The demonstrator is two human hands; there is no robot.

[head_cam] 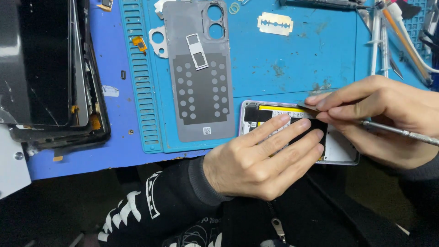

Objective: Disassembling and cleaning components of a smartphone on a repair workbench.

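An opened phone point(340, 153) lies face down at the near edge of the blue mat, its black and yellow battery point(263, 113) showing. My left hand point(260, 158) rests flat on it, fingers pressing the battery. My right hand point(379, 116) holds a thin metal tool point(402, 132) and pinches a small dark flat piece point(307, 108) over the phone's upper edge. The grey back cover point(201, 82) lies inside up to the left, with a small silver card tray point(196, 51) on it.
A stack of broken screens and frames point(45, 73) fills the left side. A razor blade point(275, 23) lies at the top of the blue mat point(292, 59). Tweezers and other tools point(388, 36) lie at the top right. A white camera bracket point(158, 41) lies beside the cover.
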